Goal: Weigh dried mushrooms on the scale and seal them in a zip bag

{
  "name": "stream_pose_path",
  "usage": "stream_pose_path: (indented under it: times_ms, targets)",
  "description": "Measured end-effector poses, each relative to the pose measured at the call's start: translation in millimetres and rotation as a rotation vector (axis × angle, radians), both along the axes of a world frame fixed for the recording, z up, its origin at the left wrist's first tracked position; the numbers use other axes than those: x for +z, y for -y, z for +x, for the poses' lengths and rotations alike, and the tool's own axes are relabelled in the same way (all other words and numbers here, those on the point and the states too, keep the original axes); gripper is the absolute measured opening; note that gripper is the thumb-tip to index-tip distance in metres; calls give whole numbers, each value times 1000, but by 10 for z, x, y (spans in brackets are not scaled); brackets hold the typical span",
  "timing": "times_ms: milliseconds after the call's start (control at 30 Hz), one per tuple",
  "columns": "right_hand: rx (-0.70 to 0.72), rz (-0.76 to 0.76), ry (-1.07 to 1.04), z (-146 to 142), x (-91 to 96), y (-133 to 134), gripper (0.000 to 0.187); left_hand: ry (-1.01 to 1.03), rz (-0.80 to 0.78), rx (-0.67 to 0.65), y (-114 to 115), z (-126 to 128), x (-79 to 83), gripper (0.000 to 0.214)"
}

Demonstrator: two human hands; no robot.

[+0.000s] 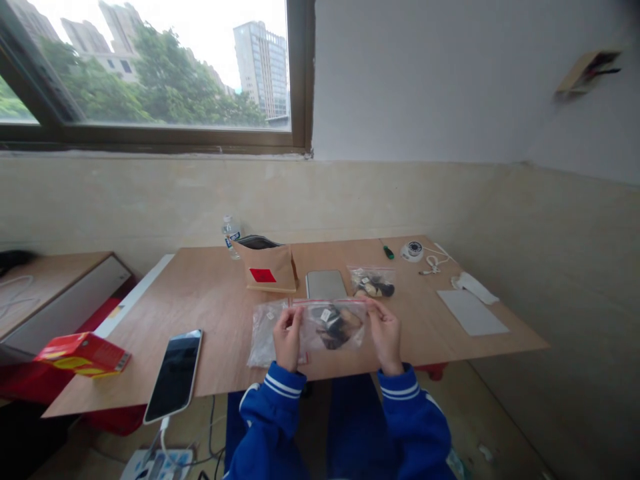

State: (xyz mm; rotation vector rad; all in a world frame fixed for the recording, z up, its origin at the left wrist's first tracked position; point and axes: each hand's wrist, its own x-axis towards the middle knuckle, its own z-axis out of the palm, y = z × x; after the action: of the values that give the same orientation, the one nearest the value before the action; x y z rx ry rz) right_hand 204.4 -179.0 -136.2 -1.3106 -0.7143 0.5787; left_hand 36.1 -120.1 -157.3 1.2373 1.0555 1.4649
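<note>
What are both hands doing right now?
Left hand: closed on the zip bag's left top edge.
Right hand: closed on its right top edge.

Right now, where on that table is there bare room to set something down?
The widest bare patch lies between the phone and the brown envelope. Another lies between the right hand and the grey sheet. The middle is crowded: zip bags, silver case.
</note>
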Motion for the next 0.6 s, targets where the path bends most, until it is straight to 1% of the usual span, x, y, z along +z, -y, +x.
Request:
stream_pose_path:
  times_ms: [67,100,167,267,400,500,600]
  targets:
    - [-49,11,-35,146,-50,-3,39,52,-24,13,-98,-92,-73,30]
    - [-51,17,-40,197,-85,-14,39,89,-36,-1,-136,-118,-118,30]
    - [-7,20,-11,238,-179,-51,38,155,-70,-62,-181,-127,-217,29]
    - [95,-4,81,177,-363,-126,40,209,-122,-148,-178,-89,-337,30]
    - [218,-56,121,28,-576,-210,49,204,-129,-244,-125,-106,-384,31]
    - [296,-64,90,-56,-605,-241,52,162,-142,-332,-96,-174,-395,32]
    - [402,-57,14,-111,-542,-239,50,151,-158,-345,-73,-220,-419,35]
